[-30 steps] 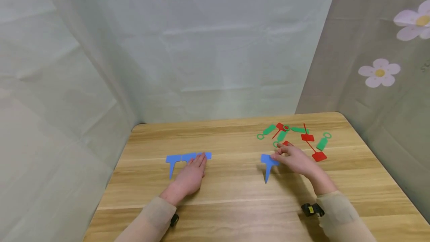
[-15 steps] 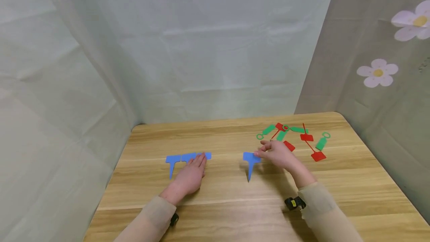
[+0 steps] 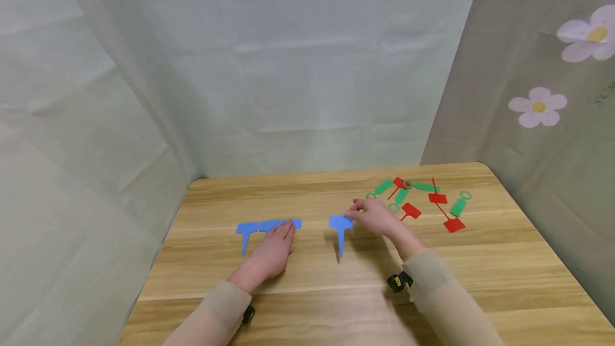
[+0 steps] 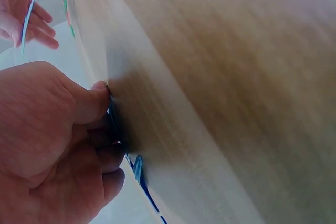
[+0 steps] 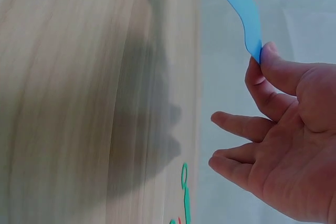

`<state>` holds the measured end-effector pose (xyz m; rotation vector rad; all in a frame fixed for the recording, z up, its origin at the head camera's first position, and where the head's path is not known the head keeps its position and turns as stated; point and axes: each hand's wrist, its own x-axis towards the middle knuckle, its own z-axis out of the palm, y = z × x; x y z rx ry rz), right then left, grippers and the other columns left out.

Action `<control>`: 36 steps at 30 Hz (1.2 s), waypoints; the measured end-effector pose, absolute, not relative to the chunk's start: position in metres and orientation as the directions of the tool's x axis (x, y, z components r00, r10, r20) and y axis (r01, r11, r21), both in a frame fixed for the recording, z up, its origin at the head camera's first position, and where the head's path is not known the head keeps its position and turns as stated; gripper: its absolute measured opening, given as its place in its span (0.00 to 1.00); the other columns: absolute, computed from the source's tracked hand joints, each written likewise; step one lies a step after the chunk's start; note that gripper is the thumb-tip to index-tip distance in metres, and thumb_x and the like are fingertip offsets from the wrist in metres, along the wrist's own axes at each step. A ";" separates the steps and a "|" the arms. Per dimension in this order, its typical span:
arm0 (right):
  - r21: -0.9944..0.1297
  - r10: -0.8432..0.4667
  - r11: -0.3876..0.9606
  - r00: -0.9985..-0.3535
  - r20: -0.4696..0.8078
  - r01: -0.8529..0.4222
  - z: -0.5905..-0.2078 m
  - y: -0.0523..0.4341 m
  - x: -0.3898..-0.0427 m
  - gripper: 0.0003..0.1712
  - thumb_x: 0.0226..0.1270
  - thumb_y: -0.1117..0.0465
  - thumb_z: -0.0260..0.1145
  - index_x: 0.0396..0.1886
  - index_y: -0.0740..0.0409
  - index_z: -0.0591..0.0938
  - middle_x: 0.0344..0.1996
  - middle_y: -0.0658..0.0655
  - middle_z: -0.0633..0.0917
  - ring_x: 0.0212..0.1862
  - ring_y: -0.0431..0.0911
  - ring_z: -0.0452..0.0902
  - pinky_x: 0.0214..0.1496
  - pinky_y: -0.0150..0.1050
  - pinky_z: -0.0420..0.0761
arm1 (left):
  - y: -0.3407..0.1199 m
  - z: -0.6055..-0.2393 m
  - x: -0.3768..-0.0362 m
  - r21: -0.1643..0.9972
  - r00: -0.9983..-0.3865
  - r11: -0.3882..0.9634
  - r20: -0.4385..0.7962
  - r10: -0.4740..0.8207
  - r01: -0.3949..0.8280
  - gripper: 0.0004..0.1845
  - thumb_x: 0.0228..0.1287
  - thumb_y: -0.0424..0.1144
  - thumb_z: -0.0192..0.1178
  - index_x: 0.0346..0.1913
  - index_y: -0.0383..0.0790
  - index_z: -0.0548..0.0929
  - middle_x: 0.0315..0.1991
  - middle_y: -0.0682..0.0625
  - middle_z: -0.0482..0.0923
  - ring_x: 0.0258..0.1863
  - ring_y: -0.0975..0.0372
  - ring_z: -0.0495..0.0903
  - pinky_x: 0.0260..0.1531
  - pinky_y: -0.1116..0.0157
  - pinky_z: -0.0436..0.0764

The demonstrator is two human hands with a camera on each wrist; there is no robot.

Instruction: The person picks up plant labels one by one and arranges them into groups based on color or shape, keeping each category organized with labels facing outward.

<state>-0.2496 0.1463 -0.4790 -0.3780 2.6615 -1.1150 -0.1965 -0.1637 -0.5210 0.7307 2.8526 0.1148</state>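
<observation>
Thin blue T-shaped tag [image 3: 339, 227], pinched at head corner by right hand [image 3: 376, 217]; likely light, flexible, slippery. Left hand [image 3: 270, 252] flat, pressing blue tag row [image 3: 261, 226].

Left hand [image 3: 271, 250] lies flat, fingers straight; right hand [image 3: 377, 217] is raised, thumb and forefinger pinched, other fingers spread

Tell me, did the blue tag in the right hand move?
Yes. The blue tag went left, away from the red and green tags and closer to the blue row under the left hand.
</observation>
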 end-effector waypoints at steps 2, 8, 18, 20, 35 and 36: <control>-0.704 -0.338 0.691 -0.935 -0.111 -0.166 -0.480 0.139 -0.253 0.14 0.82 0.52 0.65 0.44 0.56 0.92 0.74 0.73 0.73 0.79 0.71 0.60 0.77 0.64 0.66 | -0.164 -0.520 -0.195 0.125 -0.858 0.872 -0.160 0.488 0.473 0.29 0.85 0.35 0.52 0.79 0.22 0.63 0.83 0.32 0.56 0.82 0.42 0.57 0.80 0.46 0.59; -0.676 -0.386 0.706 -0.915 -0.116 -0.212 -0.483 0.117 -0.266 0.15 0.83 0.55 0.64 0.46 0.58 0.92 0.65 0.68 0.83 0.81 0.70 0.55 0.84 0.64 0.48 | -0.164 -0.517 -0.193 0.124 -0.856 0.867 -0.139 0.497 0.483 0.29 0.84 0.35 0.54 0.78 0.21 0.65 0.82 0.31 0.58 0.82 0.42 0.59 0.80 0.46 0.60; -0.559 -0.429 0.765 -0.900 -0.073 -0.319 -0.490 0.082 -0.281 0.16 0.82 0.56 0.64 0.39 0.60 0.92 0.49 0.59 0.92 0.79 0.69 0.61 0.84 0.66 0.38 | -0.162 -0.514 -0.194 0.115 -0.858 0.872 -0.158 0.488 0.475 0.29 0.85 0.35 0.53 0.79 0.22 0.64 0.82 0.32 0.58 0.81 0.42 0.59 0.80 0.46 0.60; -0.528 -0.399 0.795 -0.913 -0.086 -0.298 -0.490 0.077 -0.283 0.16 0.82 0.54 0.65 0.40 0.58 0.93 0.54 0.62 0.90 0.80 0.71 0.58 0.84 0.67 0.40 | -0.162 -0.514 -0.194 0.114 -0.860 0.875 -0.161 0.484 0.471 0.29 0.85 0.36 0.53 0.79 0.22 0.64 0.82 0.32 0.57 0.81 0.42 0.59 0.80 0.46 0.60; -0.427 -0.283 0.882 -0.949 -0.140 -0.201 -0.502 0.054 -0.288 0.17 0.80 0.48 0.68 0.41 0.54 0.93 0.77 0.78 0.65 0.83 0.76 0.37 0.84 0.66 0.43 | -0.162 -0.519 -0.196 0.112 -0.866 0.885 -0.184 0.465 0.451 0.30 0.85 0.37 0.53 0.80 0.24 0.63 0.83 0.34 0.56 0.82 0.45 0.58 0.81 0.47 0.58; -0.424 -0.281 0.884 -0.949 -0.141 -0.199 -0.503 0.054 -0.288 0.17 0.80 0.47 0.68 0.41 0.54 0.93 0.78 0.79 0.64 0.83 0.76 0.37 0.84 0.65 0.43 | -0.162 -0.519 -0.196 0.110 -0.866 0.885 -0.183 0.465 0.452 0.30 0.85 0.37 0.53 0.80 0.24 0.63 0.83 0.34 0.56 0.82 0.45 0.58 0.81 0.47 0.58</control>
